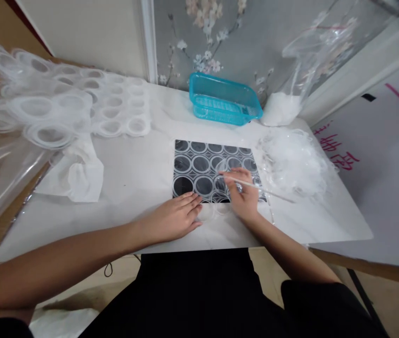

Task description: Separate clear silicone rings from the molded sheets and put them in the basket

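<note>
- Nearest us: a lap in black cloth (199,295), both bare forearms reaching out over the near edge of the white table (122,188).
- Left hand (178,217) lies flat, palm down, fingers together and stretched out, holding nothing. Its fingertips reach the near left corner of the black sheet (185,180).
- Right hand (243,197) is closed on a thin stick (255,184), pinched between thumb and fingers. The stick runs from left of the hand to well out on its right, tip low over the table.
- The right hand sits over the near right part of the black sheet, which is printed with rows of pale rings. Clear round pieces (216,209) lie at the sheet's near edge, between the two hands; we cannot tell how many.
- Just right of the sheet: a loose heap of clear plastic pieces (294,162).
- Left, mid-table: crumpled white paper (76,171); beyond it a spread of clear moulded trays (62,101) with round pockets.
- Far centre: a turquoise basket (223,98) against the wall.
- Far right of the basket: a clear bag (304,65), upright, with white material (280,108) in its bottom.
- Behind: flowered grey wallpaper (220,42).
</note>
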Demonstrator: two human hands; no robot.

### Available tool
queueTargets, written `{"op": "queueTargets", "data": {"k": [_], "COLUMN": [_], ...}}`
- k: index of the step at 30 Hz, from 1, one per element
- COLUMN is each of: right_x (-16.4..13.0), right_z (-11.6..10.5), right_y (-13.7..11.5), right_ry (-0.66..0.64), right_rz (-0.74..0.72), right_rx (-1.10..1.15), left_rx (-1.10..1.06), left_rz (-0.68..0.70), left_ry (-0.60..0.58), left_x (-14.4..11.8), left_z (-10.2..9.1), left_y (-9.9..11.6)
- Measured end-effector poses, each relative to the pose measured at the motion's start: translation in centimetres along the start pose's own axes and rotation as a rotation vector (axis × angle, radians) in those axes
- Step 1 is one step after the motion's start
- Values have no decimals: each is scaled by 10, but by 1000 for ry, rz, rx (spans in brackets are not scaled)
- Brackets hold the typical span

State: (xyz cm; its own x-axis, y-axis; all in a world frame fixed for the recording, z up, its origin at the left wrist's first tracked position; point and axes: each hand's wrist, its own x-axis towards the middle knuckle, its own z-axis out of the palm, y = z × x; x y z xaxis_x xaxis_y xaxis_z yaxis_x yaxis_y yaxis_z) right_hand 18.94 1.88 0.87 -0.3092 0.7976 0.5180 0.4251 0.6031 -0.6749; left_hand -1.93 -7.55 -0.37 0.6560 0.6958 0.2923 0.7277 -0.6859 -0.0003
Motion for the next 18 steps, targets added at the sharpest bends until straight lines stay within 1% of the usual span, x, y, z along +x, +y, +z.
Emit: {"op": "queueTargets", "data": {"k": [2,3,4,5,7,10,14,18], "right_x": [-4,-5,-7,-8,-8,-8,-6,-12], "right_z": [2,4,5,7,8,9,7,7], "right_y": [-1,-1,-1,-2,-2,0,1,-1], "right_ry": [-167,-247,-299,-325,-341,-349,-362,-367], "right_rz": [-50,-44,-21,5,47,58,31,-27], "right_rx": [-14,6,41,78,137,137,82,-24], "left_rx": [15,17,16,11,-12,-53,-70,-110], "left_rz": [2,4,7,9,7,1,-11,-26], "left_ry": [4,4,4,4,-1,-18,-61,-52], "left_x": [0,1,1,2,2,3,4,4], "left_z": [0,-1,-1,-1,-2,-5,-8,-7], "left_y": [0,-1,-1,-1,-1,-2,-2,-2]}}
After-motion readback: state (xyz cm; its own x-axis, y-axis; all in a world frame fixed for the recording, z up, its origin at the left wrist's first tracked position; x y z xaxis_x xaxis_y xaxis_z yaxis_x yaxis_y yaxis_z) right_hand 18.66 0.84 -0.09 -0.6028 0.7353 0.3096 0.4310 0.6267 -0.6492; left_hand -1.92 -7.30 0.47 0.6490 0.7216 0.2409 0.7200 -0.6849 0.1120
